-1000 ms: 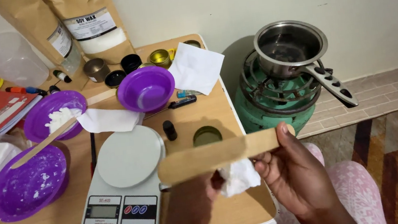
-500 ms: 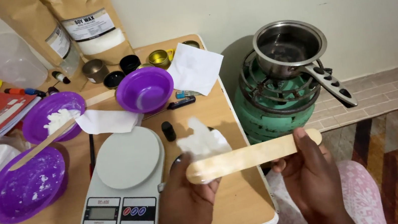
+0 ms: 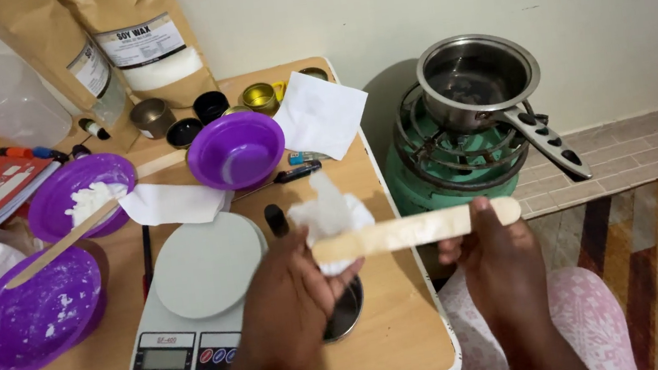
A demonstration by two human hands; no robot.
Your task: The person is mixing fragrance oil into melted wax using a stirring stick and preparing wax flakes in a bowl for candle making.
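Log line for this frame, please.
left hand: wiping with tissue | right hand: holding wooden stick | below: table, scale

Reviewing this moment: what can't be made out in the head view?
- Small round tin: mostly hidden under the left hand; contents unseen.
- Wooden stick: left end buried in the white tissue.
- Steel pot: inside too dark to read.
- Purple bowl: cut off by the left edge.

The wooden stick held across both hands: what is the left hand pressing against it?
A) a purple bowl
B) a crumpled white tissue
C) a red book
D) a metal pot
B: the left hand holds a crumpled white tissue against the near end of the wooden stick, while the right hand grips its far end.
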